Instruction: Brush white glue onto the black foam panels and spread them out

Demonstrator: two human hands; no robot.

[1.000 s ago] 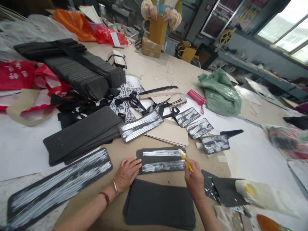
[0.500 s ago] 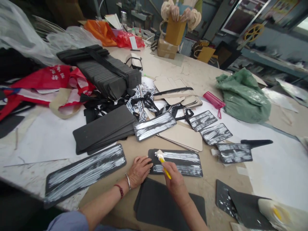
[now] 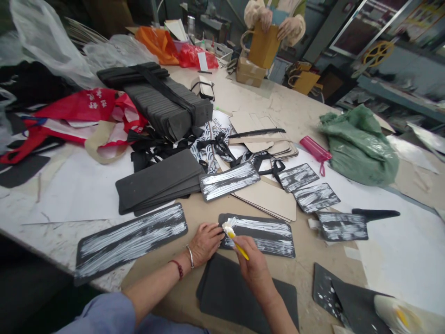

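My right hand grips a brush by its yellow handle. The bristles carry thick white paste and touch the left end of a dark rectangular panel, which bears two white streaky bands. Fingers stretched out, my left hand lies at that panel's left edge. Nearer to me is a stack of bare dark panels, partly hidden by my right forearm. A long white-streaked panel lies to the left. Another coated panel is just beyond, resting partly by a stack of dark panels.
Smaller coated pieces lie to the right. A whitish container stands at the lower right. Beyond are beige boards, a strapped dark bundle and a green bag. Across the table, a person's hands hold a tan bag.
The brush has moved slightly left and toward me on the panel, nearer my left fingers. My left hand stays at the panel's edge. The whole view has shifted a little.
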